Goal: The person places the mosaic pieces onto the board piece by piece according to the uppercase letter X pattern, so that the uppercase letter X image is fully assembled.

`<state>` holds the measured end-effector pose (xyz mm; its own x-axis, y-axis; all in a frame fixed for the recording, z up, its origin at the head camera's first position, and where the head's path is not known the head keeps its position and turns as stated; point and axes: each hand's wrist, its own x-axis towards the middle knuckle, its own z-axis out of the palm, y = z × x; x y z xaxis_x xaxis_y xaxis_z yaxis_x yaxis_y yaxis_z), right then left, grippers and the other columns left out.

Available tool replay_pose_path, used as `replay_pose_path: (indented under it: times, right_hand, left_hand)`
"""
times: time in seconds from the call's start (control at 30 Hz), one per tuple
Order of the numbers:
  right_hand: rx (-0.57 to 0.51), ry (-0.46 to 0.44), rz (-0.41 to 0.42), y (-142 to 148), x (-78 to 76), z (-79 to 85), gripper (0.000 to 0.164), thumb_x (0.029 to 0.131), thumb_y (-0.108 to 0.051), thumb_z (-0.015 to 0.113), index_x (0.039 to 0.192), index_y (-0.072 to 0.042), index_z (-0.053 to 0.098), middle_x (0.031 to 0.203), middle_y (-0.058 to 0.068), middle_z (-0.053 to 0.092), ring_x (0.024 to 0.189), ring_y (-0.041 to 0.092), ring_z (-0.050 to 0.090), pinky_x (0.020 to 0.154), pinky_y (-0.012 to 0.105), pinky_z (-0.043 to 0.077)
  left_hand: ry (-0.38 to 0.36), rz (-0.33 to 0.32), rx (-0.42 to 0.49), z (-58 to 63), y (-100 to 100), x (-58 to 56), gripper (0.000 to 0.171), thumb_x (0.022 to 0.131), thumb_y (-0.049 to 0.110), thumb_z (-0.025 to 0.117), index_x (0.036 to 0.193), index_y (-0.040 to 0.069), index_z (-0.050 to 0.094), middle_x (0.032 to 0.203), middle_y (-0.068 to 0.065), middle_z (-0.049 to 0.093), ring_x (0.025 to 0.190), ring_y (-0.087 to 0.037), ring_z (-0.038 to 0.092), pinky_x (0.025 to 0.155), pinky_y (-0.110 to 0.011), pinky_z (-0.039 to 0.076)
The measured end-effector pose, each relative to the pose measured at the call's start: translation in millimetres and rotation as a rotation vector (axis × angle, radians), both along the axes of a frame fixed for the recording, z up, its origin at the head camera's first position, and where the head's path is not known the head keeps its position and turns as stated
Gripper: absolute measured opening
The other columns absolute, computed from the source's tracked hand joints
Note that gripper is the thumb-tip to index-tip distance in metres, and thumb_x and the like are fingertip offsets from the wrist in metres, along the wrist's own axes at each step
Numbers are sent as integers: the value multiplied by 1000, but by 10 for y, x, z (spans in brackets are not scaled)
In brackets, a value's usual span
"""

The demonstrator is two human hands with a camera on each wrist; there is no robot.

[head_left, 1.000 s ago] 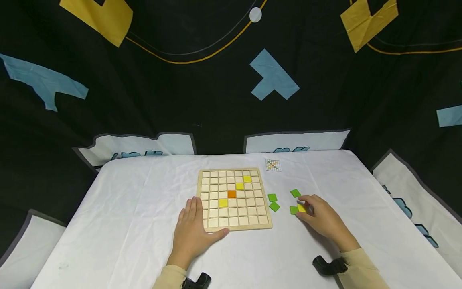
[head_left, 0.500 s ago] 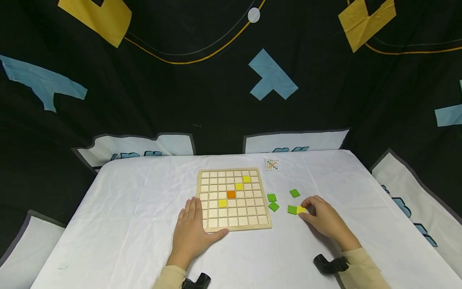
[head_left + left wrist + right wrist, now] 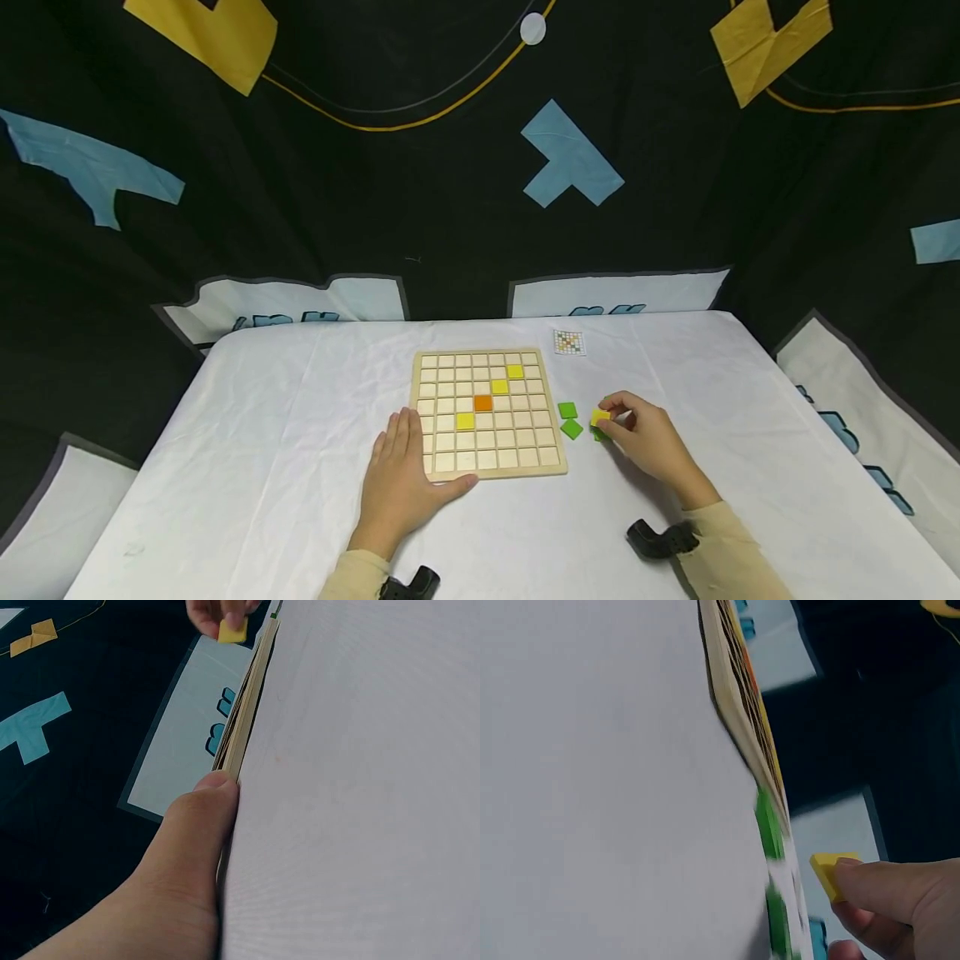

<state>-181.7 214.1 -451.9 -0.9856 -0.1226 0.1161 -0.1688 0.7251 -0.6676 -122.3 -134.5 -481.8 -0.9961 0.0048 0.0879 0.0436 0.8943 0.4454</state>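
Observation:
A light wooden grid board point(image 3: 517, 473) lies on the white cloth. My left hand point(image 3: 395, 492) rests at its near left corner, fingers straight along the left edge and thumb point(image 3: 202, 810) against the near edge. Set in the board's cells are an orange tile point(image 3: 483, 403) and several yellow tiles point(image 3: 465, 421) in a diagonal. To the right of the board, my right hand point(image 3: 651, 437) pinches a yellow square tile point(image 3: 825, 871) between thumb and fingers, raised over the cloth. A green tile point(image 3: 597, 434) shows partly below that hand, which hides the rest.
Two green tiles point(image 3: 567, 410) lie just off the board's right edge. A small card point(image 3: 570, 342) printed with a coloured grid sits beyond the board's far right corner. Dark curtains point(image 3: 450, 225) stand behind the table.
My right hand has lifted the yellow tile from beside a green tile and carried it left and slightly away from me. My left hand stays in place on the board.

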Motion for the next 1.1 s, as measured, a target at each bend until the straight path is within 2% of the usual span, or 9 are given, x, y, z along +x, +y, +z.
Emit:
replay_pose_path:
  times: [0.1,0.3,0.6,0.83,0.97,1.1]
  right_hand:
    - [-39,-16,30,-213,-16,9,18,89,-16,75,105,-16,67,92,1,67,60,12,52,48,23,45]
    - [-94,7,152,-712,-26,-38,17,85,-17,79,98,-19,68,83,-6,65,59,9,49,52,21,42]
    - [-92,46,287,-1409,14,-5,14,86,-22,78,96,-22,69,80,-13,66,59,5,49,53,19,42]
    - [-75,55,350,-1736,21,-32,11,88,-23,77,96,-19,71,79,-11,65,66,0,54,62,18,47]
    - [-5,82,352,-1846,24,-55,12,88,-25,76,97,-20,71,79,-12,64,70,1,54,66,18,46]
    - [54,133,348,-1906,23,-82,13,88,-26,76,99,-18,72,88,-8,67,79,3,58,72,20,50]
  left_hand:
    - [2,-1,-5,0,-2,3,137,66,88,61,157,-3,14,166,-19,13,155,-34,11,125,-54,16]
    - [-11,-2,-10,-6,1,9,137,66,89,60,157,-3,14,166,-18,13,155,-34,11,125,-53,16]
    - [-15,1,-27,1,-7,-1,136,67,90,58,157,-2,13,166,-18,13,155,-33,10,125,-54,15]
    - [8,-8,-37,-7,-10,-3,136,67,91,55,157,-3,15,166,-19,15,155,-34,13,124,-54,17]
    - [11,-9,-45,-11,-10,-2,137,67,93,52,157,-3,16,165,-19,15,155,-34,14,124,-54,17]
    - [-1,-6,-45,-7,-10,-1,137,66,95,50,157,-3,15,166,-18,15,155,-33,12,125,-54,16]
